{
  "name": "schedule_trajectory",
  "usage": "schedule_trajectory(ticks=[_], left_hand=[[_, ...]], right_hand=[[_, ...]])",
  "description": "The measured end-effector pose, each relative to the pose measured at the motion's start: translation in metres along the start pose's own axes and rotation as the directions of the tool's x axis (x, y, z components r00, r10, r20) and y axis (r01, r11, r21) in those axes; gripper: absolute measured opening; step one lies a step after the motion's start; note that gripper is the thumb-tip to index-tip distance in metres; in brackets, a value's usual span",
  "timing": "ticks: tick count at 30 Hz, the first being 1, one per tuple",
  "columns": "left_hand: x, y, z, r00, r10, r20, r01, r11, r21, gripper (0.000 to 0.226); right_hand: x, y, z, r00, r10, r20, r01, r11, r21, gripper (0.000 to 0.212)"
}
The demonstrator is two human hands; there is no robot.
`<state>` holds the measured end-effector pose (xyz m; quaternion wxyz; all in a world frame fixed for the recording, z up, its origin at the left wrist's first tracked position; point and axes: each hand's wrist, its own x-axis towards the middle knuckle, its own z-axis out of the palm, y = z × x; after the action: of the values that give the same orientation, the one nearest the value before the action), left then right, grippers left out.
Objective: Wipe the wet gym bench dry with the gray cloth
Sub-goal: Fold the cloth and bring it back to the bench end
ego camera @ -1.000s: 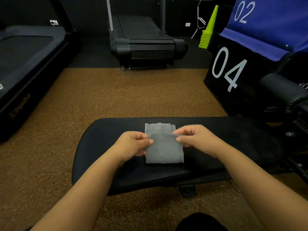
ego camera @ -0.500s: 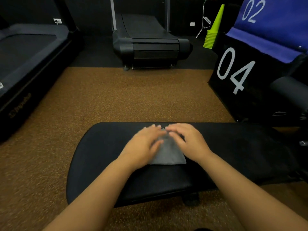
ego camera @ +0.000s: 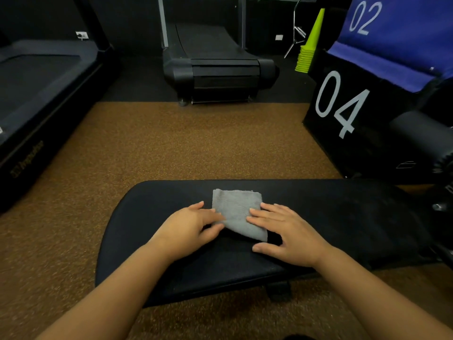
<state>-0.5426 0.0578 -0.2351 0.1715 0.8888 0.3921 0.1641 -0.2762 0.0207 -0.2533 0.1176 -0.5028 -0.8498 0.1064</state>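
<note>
My left hand (ego camera: 190,228) lies flat with straight fingers, its fingertips on the left edge of the gray cloth (ego camera: 239,213); my right hand (ego camera: 286,233) does the same on the right edge, fingers spread, thumb resting on the bench (ego camera: 343,217) just near of the cloth. Neither hand pinches anything. The cloth lies folded and flat on the middle of the black pad. Half a second ago both palms covered it and pressed it down; a second ago I was holding it up by its top edge. Now the hands have slid apart to its sides, so I judge the folding is done and the wiping strokes can start. The pad's rounded left end is near my left hand, with brown floor (ego camera: 171,143) beyond it. To the right the pad runs on well past my right hand, toward the numbered black box (ego camera: 343,106), so that side offers the longer sweep.
</note>
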Motion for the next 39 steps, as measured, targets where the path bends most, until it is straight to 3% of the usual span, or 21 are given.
schedule_trajectory(ticks=[3,5,7,10,12,15,17,18,20,22,29,33,36,39], left_hand=[[0.015,0.003,0.001,0.979,-0.166,-0.119,0.142,0.972,-0.188,0.021],[0.027,0.004,0.001,0.948,-0.273,-0.162,0.221,0.934,-0.282,0.020],[0.039,0.005,0.002,0.893,-0.404,-0.199,0.313,0.874,-0.371,0.018],[0.054,0.003,0.002,0.808,-0.533,-0.252,0.408,0.814,-0.414,0.016],[0.059,0.002,0.005,0.782,-0.533,-0.325,0.444,0.841,-0.310,0.026],[0.061,0.010,0.013,0.857,-0.276,-0.435,0.293,0.956,-0.028,0.033],[0.058,0.020,0.025,0.949,-0.147,-0.278,0.182,0.978,0.102,0.042],[0.056,0.022,0.032,0.973,-0.160,-0.165,0.185,0.972,0.146,0.047],[0.052,0.020,0.043,0.966,-0.257,0.008,0.248,0.942,0.227,0.054],[0.053,0.019,0.044,0.951,-0.298,0.080,0.265,0.921,0.286,0.055],[0.072,0.018,0.017,0.932,-0.338,0.133,0.301,0.923,0.240,0.047],[0.083,0.014,0.002,0.916,-0.357,0.183,0.300,0.912,0.281,0.053],[0.089,0.012,-0.004,0.899,-0.378,0.221,0.289,0.891,0.351,0.056],[0.096,0.014,-0.009,0.897,-0.382,0.221,0.294,0.891,0.347,0.047]], right_hand=[[0.011,-0.001,0.002,0.990,0.087,-0.109,-0.073,0.989,0.132,0.058],[0.021,-0.003,0.001,0.949,0.202,-0.240,-0.131,0.950,0.283,0.032],[0.034,-0.009,-0.003,0.882,0.376,-0.284,-0.228,0.868,0.441,0.006],[0.052,-0.010,-0.003,0.797,0.548,-0.253,-0.347,0.760,0.550,0.021],[0.060,-0.008,-0.001,0.781,0.577,-0.240,-0.393,0.752,0.529,0.027],[0.062,-0.007,0.003,0.785,0.551,-0.283,-0.457,0.824,0.334,0.054],[0.061,-0.010,0.003,0.819,0.452,-0.354,-0.401,0.891,0.211,0.054],[0.061,-0.011,0.005,0.851,0.393,-0.347,-0.367,0.919,0.141,0.050],[0.060,-0.010,0.009,0.909,0.332,-0.252,-0.339,0.941,0.014,0.043],[0.060,-0.008,0.011,0.925,0.343,-0.166,-0.355,0.934,-0.047,0.042],[0.068,-0.010,0.000,0.921,0.381,-0.083,-0.384,0.923,-0.018,0.043],[0.076,-0.010,-0.011,0.905,0.425,-0.003,-0.424,0.903,-0.062,0.052],[0.081,-0.010,-0.020,0.885,0.460,0.068,-0.452,0.885,-0.112,0.042],[0.080,-0.010,-0.029,0.879,0.469,0.091,-0.466,0.883,-0.052,0.032]])
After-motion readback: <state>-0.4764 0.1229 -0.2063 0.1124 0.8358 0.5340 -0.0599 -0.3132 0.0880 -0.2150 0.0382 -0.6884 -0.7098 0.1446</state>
